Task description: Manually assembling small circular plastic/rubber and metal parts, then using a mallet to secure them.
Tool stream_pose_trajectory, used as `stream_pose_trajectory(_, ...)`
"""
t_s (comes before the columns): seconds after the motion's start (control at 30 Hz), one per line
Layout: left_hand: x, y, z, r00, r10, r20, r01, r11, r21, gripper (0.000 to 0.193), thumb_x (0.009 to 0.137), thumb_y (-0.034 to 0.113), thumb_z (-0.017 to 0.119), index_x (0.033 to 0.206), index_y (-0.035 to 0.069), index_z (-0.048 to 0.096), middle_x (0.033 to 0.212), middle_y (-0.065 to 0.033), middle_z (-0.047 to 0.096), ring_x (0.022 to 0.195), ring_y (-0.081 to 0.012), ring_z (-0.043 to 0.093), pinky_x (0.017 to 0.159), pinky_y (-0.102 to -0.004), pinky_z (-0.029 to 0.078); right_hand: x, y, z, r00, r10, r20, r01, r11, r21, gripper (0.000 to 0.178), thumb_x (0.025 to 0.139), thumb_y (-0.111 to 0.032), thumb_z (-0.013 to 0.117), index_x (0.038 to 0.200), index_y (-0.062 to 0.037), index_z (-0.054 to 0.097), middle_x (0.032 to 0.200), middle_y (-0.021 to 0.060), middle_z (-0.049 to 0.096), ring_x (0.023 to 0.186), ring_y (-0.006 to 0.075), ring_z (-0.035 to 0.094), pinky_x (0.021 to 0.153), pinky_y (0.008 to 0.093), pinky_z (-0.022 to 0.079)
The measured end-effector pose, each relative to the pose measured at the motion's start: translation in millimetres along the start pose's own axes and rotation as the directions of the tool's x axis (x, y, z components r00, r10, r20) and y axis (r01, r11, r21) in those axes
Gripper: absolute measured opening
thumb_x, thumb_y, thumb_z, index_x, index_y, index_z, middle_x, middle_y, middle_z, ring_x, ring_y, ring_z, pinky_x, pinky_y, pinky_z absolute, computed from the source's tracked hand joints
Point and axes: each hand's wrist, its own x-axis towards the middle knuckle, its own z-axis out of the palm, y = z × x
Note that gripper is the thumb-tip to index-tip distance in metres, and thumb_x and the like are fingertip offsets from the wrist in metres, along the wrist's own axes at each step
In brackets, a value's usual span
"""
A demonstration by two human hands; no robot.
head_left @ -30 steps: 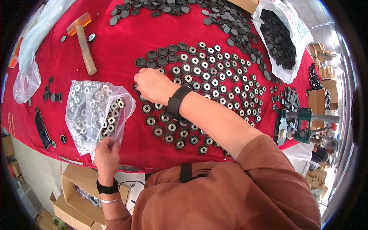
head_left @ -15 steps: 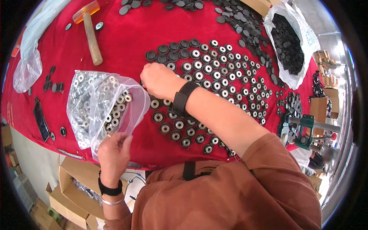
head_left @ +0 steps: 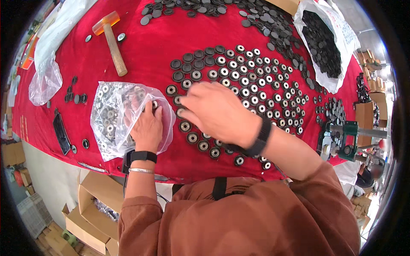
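On the red cloth at the left lies a clear plastic bag (head_left: 102, 141) of small metal ring bearings. My left hand (head_left: 147, 128) reaches into its mouth, fingers stretched among the bearings and partly hidden by the plastic. A bearing (head_left: 154, 103) shows by its fingertips. Above the near left side of the laid-out caps is my right hand (head_left: 218, 111), blurred, thumb and forefinger apart with nothing visible between them. Many round black caps with bearings seated in them (head_left: 244, 81) spread beneath and beyond it. Black caps without bearings (head_left: 199, 54) sit at the far left of this group.
A mallet (head_left: 113, 45) with an orange head lies at the far left, and a phone-like black slab (head_left: 61, 132) at the left edge. Loose black discs (head_left: 273, 32) and a white sack (head_left: 344, 38) of them are at the far right. A green metal press (head_left: 349, 143) stands right.
My left hand has gone from the bag's near edge into its mouth. My right hand has drawn back toward me and to the right, away from the bag. The view has shifted slightly.
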Motion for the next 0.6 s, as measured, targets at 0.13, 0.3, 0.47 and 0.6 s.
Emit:
stream_pose_trajectory(0.13,3,3,-3,0.993,-0.088,0.084,0.084,0.995,0.046,0.041,0.087,0.042,0.054,0.118,0.016,0.058,0.133,-0.0171,0.045,0.123,-0.0388,0.036,0.1,-0.051,0.029,-65,-12,-51,0.998,0.052,-0.039,-0.049,0.995,0.091,0.026,0.073,-0.014,0.072,0.095,-0.0048,0.062,0.084,0.0077,0.057,0.076,0.0251,0.057,0.07,0.0352,0.047)
stream_pose_trajectory(0.3,14,-1,-4,0.993,-0.072,0.094,0.067,0.996,0.054,0.043,0.088,0.043,0.05,0.104,0.006,0.062,0.107,-0.0239,0.059,0.106,-0.0396,0.051,0.09,-0.0489,0.039,-129,-20,-68,0.977,0.199,-0.076,-0.19,0.975,0.113,0.028,0.07,-0.011,0.074,0.094,-0.0053,0.062,0.082,0.0073,0.057,0.071,0.0241,0.057,0.064,0.0341,0.047)
stream_pose_trajectory(0.47,32,-22,2,0.947,-0.153,0.282,0.192,0.975,-0.115,0.054,0.09,0.044,0.042,0.095,-0.005,0.063,0.09,-0.0294,0.062,0.092,-0.0441,0.057,0.087,-0.0479,0.041,-137,-28,-67,0.965,0.236,-0.112,-0.222,0.967,0.127,0.025,0.071,-0.013,0.073,0.093,-0.0055,0.062,0.08,0.0057,0.055,0.072,0.022,0.057,0.063,0.0326,0.047)
stream_pose_trajectory(0.6,29,-37,7,0.984,0.006,0.181,0.024,0.986,-0.165,0.042,0.089,0.031,0.049,0.118,0.001,0.055,0.097,-0.0216,0.064,0.09,-0.0358,0.06,0.082,-0.0423,0.045,-124,-38,-68,0.969,0.193,-0.155,-0.169,0.973,0.156,0.023,0.072,-0.013,0.072,0.091,-0.005,0.062,0.08,0.0061,0.055,0.072,0.0221,0.057,0.063,0.032,0.047)
